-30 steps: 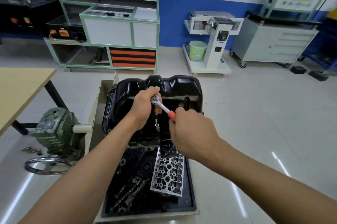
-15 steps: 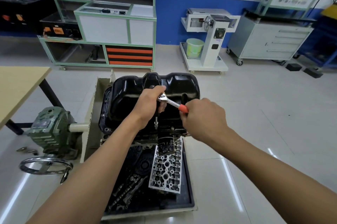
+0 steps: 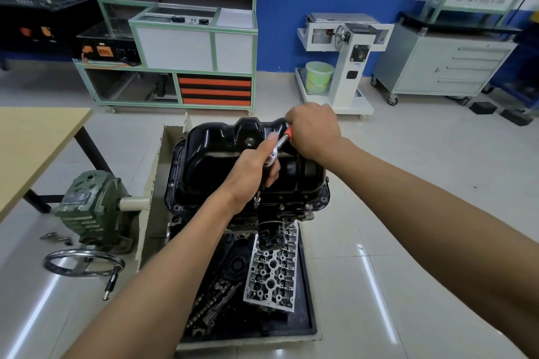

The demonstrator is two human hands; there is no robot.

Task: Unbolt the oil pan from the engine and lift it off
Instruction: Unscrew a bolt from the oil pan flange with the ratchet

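The fingers (image 3: 272,176) of the left hand (image 3: 253,172) are wrapped round the head of the ratchet (image 3: 279,145) and the top of its extension bar (image 3: 257,197), with the thumb (image 3: 269,139) lying up along the chrome shank. The bar drops from under that fist to the near flange of the oil pan (image 3: 215,154); its lower tip sits at the flange edge, though whether it is seated on a bolt is hard to tell. Farther and to the right, the right hand (image 3: 313,131) is clenched on the ratchet's orange grip (image 3: 288,134) (only a sliver of orange shows at the fist's left side), so the handle slants up and away from the head toward the far right.

The oil pan, glossy black, sits on top of the engine (image 3: 291,214) in the middle of the scene, its flange lying flat against the block. Small bolt heads (image 3: 281,207) show along the near flange toward the right corner. Just below the near edge a black oil filter (image 3: 271,234) sticks out toward the camera.

Nearer lies a dark tray (image 3: 309,309) holding a silver cylinder head (image 3: 272,274) on its right and dark shafts and parts (image 3: 210,303) on its left. To the left of the engine is a green gearbox (image 3: 87,207) with a metal handwheel (image 3: 83,263) near it, and a wooden table (image 3: 35,139) stands at the far left.
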